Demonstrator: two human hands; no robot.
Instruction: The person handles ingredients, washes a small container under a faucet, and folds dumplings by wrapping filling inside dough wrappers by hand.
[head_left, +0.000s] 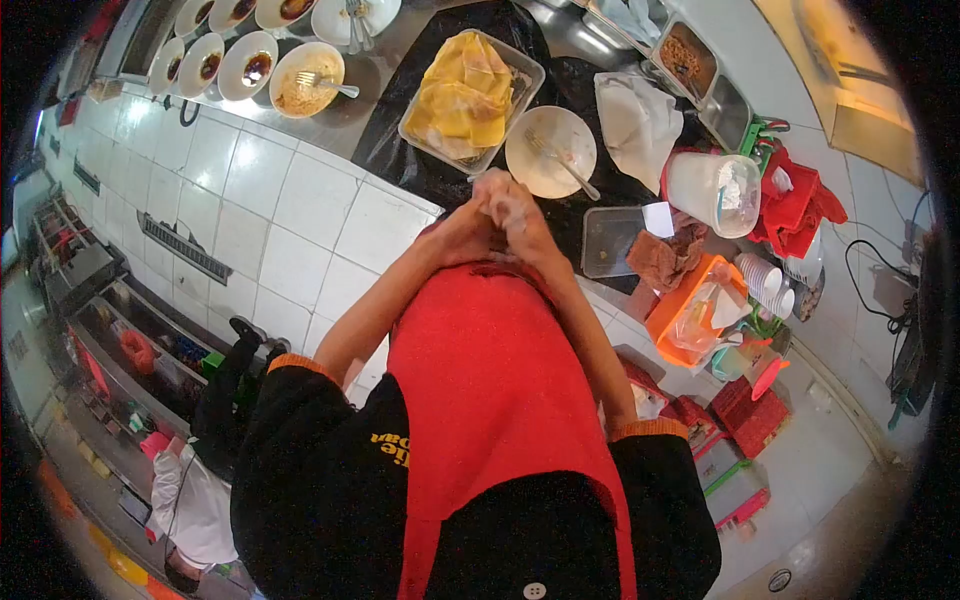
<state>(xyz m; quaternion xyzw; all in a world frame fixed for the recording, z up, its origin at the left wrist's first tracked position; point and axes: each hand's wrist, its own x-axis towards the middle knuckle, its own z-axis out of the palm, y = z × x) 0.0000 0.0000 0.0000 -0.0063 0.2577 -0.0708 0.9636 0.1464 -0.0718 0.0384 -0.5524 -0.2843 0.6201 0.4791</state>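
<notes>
My left hand (pixel 466 232) and my right hand (pixel 518 218) are held together in front of the apron, fingers bent and pressed close. Pale, whitish patches show on the fingers; whatever lies between them, if anything, is hidden. Just beyond the hands is a clear plastic tray (pixel 528 72) piled with thin yellow dough wrappers (pixel 465 85), dusted white in places. Right of it stands a white bowl (pixel 520 172) with a little pale residue and a fork (pixel 560 163) resting inside.
Several white bowls of dark sauce (pixel 257 68) line the back left, beside a bowl with a used fork (pixel 312 78). At right are a white tub (pixel 712 190), a brown cloth (pixel 668 256), an orange basket (pixel 662 330) and stacked cups (pixel 762 283). A co-worker (pixel 190 500) is at far left.
</notes>
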